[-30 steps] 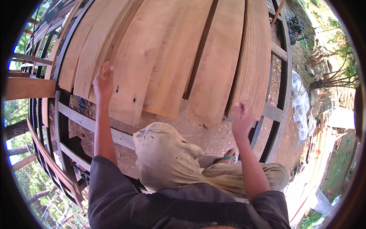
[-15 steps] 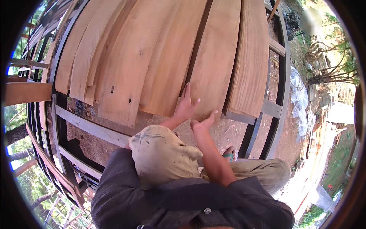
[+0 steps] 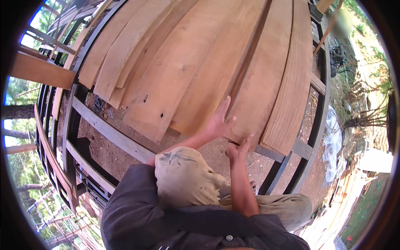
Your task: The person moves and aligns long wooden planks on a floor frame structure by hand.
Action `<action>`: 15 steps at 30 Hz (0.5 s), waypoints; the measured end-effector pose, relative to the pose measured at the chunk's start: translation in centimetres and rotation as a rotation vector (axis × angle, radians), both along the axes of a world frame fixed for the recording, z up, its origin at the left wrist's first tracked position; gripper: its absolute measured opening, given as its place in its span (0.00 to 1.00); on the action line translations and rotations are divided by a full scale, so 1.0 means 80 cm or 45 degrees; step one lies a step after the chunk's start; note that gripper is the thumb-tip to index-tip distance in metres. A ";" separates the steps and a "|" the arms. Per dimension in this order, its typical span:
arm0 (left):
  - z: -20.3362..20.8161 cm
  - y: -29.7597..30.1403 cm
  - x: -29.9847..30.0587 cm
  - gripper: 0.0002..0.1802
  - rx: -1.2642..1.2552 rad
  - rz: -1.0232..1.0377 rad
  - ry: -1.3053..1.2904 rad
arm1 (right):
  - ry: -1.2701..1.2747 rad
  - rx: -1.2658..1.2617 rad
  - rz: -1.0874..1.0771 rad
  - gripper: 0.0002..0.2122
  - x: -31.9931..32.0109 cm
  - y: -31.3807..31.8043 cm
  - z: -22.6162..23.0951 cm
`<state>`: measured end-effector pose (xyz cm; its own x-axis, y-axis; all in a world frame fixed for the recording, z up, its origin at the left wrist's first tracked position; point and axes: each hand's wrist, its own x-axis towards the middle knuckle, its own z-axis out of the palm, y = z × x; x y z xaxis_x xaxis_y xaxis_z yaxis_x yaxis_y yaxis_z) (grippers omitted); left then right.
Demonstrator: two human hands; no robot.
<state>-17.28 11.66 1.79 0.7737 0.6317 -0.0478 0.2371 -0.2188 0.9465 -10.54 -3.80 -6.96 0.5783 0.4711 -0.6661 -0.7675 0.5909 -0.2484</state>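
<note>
A long, smooth wooden plank (image 3: 260,87) lies in a row of planks, with its near end toward me. My left hand (image 3: 218,124) is at that plank's left edge, fingers stretched and thumb apart. Around the near end, my right hand (image 3: 239,150) is closed with the thumb up by the top face; its other fingers are mostly hidden under the wood. A grained plank (image 3: 289,98) lies close along the right side. To the left, beyond a dark gap, is a broad plank (image 3: 214,89).
A dark metal frame (image 3: 71,121) with a grey crossbar (image 3: 110,131) runs along the left and near side. More planks (image 3: 121,54) overlap at the left, one with two holes (image 3: 154,108). Clear plastic sheeting (image 3: 332,143) lies on the ground at right.
The view has shifted, so everything sits farther right and lower. The plank at my hands now lies closer to the grained one, narrowing the gap between them. Both hands stay at its near end.
</note>
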 end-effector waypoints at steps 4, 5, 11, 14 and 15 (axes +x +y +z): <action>0.050 0.111 -0.107 0.34 0.315 0.850 0.227 | 0.228 -0.460 0.338 0.31 -0.037 0.009 0.029; 0.052 0.143 -0.143 0.32 0.760 1.024 0.215 | 0.214 -0.543 0.523 0.29 -0.052 0.011 0.034; 0.028 0.195 -0.332 0.33 0.488 1.130 1.134 | -0.690 -0.437 1.830 0.21 -0.113 0.085 0.137; 0.041 0.174 -0.297 0.32 0.443 1.015 1.082 | -0.866 -0.480 1.555 0.22 -0.126 0.112 0.113; 0.052 0.170 -0.292 0.32 0.448 0.980 1.061 | -1.045 -0.580 1.369 0.23 -0.127 0.127 0.093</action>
